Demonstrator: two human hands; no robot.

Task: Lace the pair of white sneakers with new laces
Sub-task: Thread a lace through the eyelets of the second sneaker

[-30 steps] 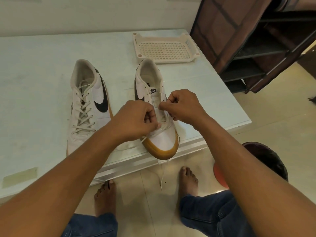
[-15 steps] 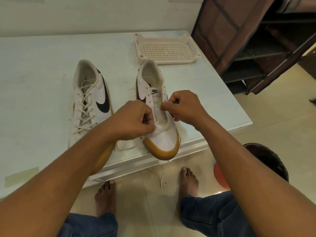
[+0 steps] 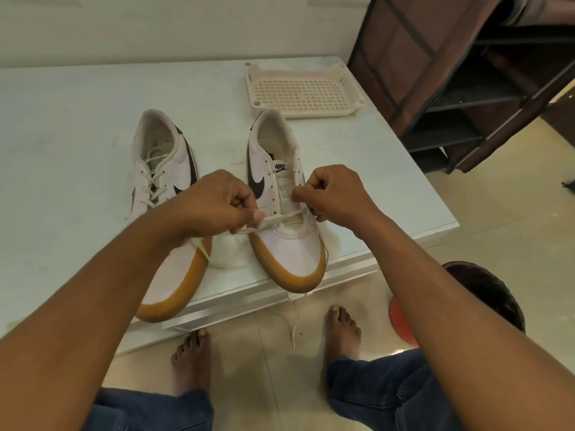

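Pale green tabletop [image 3: 77, 119] fills most of the view, and a tan floor [image 3: 497, 231] shows past its near edge. Two white sneakers with tan soles sit on it, toes pointing at the person.

Both grips are up over the right sneaker [image 3: 295, 247], which lies between them. The left grip [image 3: 217, 203] is curled, and its thumb and finger pinch a white lace [image 3: 275, 220]. The right grip [image 3: 333, 194] is curled too. Its fingertips pinch the lace at the holes on its side of the shoe. The lace runs flat across the lowest holes, from one grip to the other. One loose end [image 3: 295, 325] hangs down below the right grip, over the tabletop edge, toward the floor.

Out past the left grip sits the left sneaker [image 3: 161, 169]. Its laces are crossed all the way up, and that arm hides part of it.

Far beyond the right grip rests a cream tray [image 3: 303, 91] full of little holes, just past the heel of the right sneaker. Farther out on that side, off the tabletop, stands a dark brown shelf rack [image 3: 466, 88]. Two bare feet [image 3: 340, 331] stand on the floor, below both grips.
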